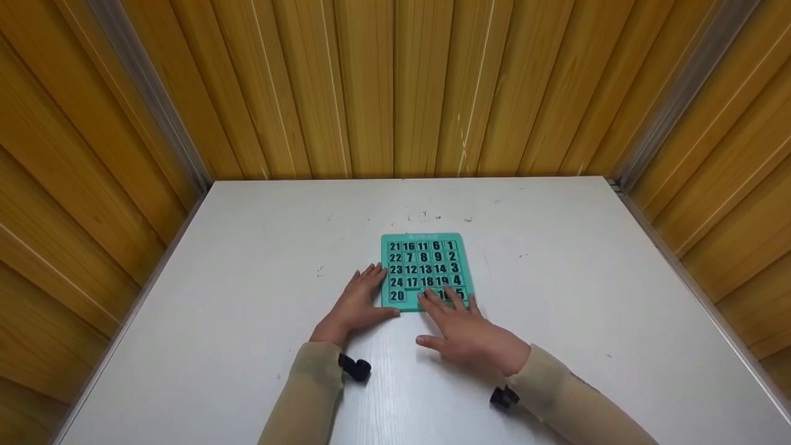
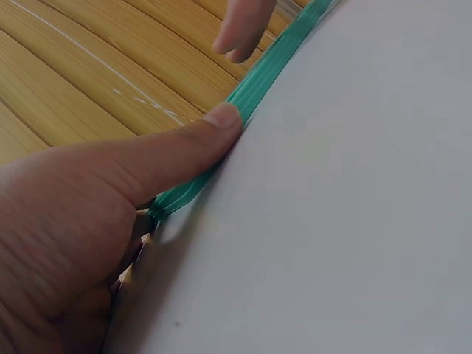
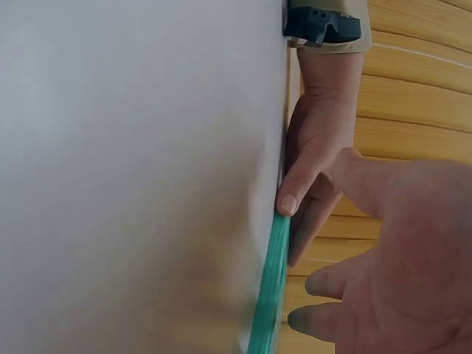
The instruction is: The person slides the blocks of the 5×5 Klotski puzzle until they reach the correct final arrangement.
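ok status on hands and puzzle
Left hand touching puzzle; right hand over bottom row. Puzzle flat on table, gap beside tile 20. Fingers hiding some tiles.

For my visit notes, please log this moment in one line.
puzzle: on table | left hand: touches its left and near edges | right hand: over its lower rows | gap: beside tile 20

Numbers [image 1: 426, 269] on tiles [image 1: 411, 269], lowest 1, highest 24
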`<state>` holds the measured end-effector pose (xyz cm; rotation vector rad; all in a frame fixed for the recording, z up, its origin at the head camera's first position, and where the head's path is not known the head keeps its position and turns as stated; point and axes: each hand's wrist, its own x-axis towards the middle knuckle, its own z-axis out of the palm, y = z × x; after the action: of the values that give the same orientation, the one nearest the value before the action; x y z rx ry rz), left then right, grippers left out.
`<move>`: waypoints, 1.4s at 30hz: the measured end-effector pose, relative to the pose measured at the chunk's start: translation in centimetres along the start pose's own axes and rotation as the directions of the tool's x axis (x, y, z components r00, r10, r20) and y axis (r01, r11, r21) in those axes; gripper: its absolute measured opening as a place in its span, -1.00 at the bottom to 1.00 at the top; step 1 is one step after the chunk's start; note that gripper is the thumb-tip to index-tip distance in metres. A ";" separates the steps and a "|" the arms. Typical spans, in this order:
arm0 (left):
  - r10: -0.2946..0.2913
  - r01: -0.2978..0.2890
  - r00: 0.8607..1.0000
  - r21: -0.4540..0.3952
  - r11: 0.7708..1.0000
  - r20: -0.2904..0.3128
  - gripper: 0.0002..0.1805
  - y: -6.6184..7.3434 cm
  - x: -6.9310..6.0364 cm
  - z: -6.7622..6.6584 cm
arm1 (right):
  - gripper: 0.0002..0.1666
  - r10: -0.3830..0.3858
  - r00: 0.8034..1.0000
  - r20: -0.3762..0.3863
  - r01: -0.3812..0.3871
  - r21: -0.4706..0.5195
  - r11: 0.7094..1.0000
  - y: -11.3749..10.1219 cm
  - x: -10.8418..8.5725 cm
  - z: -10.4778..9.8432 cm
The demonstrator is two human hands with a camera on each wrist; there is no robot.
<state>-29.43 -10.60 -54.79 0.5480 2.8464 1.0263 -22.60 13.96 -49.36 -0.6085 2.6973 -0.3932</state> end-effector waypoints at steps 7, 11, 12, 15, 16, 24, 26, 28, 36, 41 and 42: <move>0.024 -0.025 1.000 0.004 1.000 0.001 0.08 0.0 0.0 0.0 | 0.01 -0.074 0.997 0.009 0.074 -0.007 0.997 -1.7 1.1 0.2; 0.027 -0.027 1.000 0.000 1.000 -0.002 0.07 0.0 -0.1 -0.1 | 0.01 -0.081 0.997 0.020 0.081 0.006 0.997 -2.5 1.8 0.4; 0.027 -0.027 1.000 0.000 1.000 -0.004 0.07 0.0 -0.1 -0.1 | 0.01 -0.082 0.996 0.022 0.082 0.006 0.997 -2.6 1.9 0.4; 0.020 -0.021 1.000 -0.006 1.000 -0.005 0.08 0.0 -0.1 -0.1 | 0.01 -0.087 0.996 0.025 0.087 0.004 0.996 -2.8 2.3 0.6; 0.016 -0.016 1.000 -0.005 1.000 -0.001 0.08 0.0 -0.1 -0.1 | 0.02 -0.087 0.996 0.027 0.087 0.001 0.996 -2.8 2.3 0.7; 0.034 -0.034 0.999 -0.002 0.999 -0.005 0.07 0.0 -0.2 -0.1 | 0.03 -0.092 0.996 0.018 0.093 -0.026 0.995 -2.2 2.1 0.9; 0.035 -0.035 0.999 -0.005 0.999 -0.004 0.06 0.0 -0.1 -0.1 | 0.03 -0.092 0.996 0.013 0.092 -0.036 0.995 -1.9 2.0 1.0; 0.035 -0.035 0.999 -0.011 0.999 -0.001 0.06 0.0 -0.1 -0.2 | 0.03 -0.087 0.996 0.011 0.087 -0.043 0.995 -1.7 1.8 1.0; 0.009 -0.008 1.000 -0.020 1.000 0.005 0.07 -0.1 -0.1 -0.2 | 0.03 -0.075 0.997 0.006 0.075 -0.060 0.995 -1.0 1.3 0.6; 0.015 -0.015 1.000 -0.010 1.000 0.008 0.08 -0.1 0.0 -0.2 | 0.04 -0.057 0.998 0.012 0.057 -0.045 0.997 -0.6 0.9 0.4; 0.016 -0.016 1.000 -0.011 1.000 0.008 0.08 -0.1 0.0 -0.2 | 0.04 -0.057 0.998 0.011 0.057 -0.041 0.998 -0.5 0.9 0.4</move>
<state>-29.47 -10.81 -54.72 0.5742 2.8320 1.0389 -23.01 13.06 -49.82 -0.6986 2.6899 -0.3484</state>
